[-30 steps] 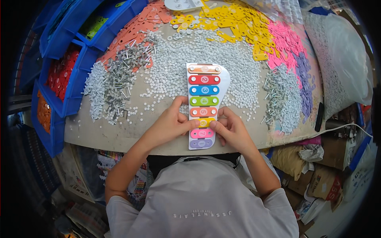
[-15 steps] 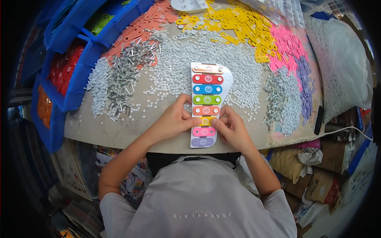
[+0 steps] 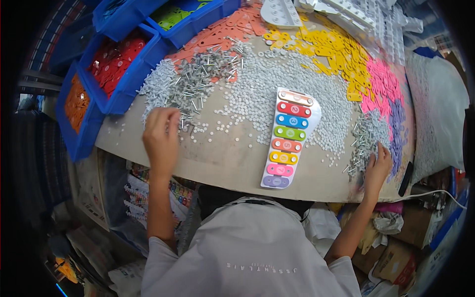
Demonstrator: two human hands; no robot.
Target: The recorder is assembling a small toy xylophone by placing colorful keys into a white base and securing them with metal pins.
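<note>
A toy xylophone with a white base and several coloured, numbered bars lies on the table in front of me, touched by neither hand. White caps show at the ends of most bars; the pink and purple bars at the near end show none. My left hand is at the left heap of metal pins and white plastic sleeves, fingers curled together; whatever is in them is hidden. At the right, my right hand reaches into another pin and sleeve heap, its fingers slightly apart.
Small white caps cover the middle of the table. Coral bars, yellow bars, pink bars and purple bars lie in heaps behind. Blue bins stand at left; a bulging plastic bag is at right.
Both hands have let go of the xylophone and moved apart, left and right, to the pin heaps. The yellow bar, covered by thumbs before, now shows white caps. The view has shifted.
</note>
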